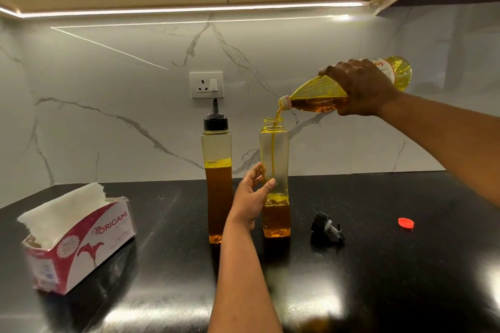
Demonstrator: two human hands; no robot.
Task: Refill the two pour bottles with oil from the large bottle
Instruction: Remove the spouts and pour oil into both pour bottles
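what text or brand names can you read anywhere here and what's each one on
"ORIGAMI": side of the tissue box, in white on pink.
Round seal and small print on the tissue box: too small to read.
Red letters on the large oil bottle, on its neck collar and label: partly covered by the right hand, unreadable.
Nothing else carries text.

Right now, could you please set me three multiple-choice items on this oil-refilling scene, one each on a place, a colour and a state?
1. Where does the black pour cap lie?
A. on the counter, right of the open bottle
B. on the tissue box
C. in the left hand

2. What colour is the small loose cap?
A. blue
B. red
C. white

3. In what state is the open bottle?
A. capped
B. tipped over
C. uncapped, taking oil

Key: 1 A, it rests on the counter; 2 B, it shows red; 3 C, the large bottle streams oil into its neck.
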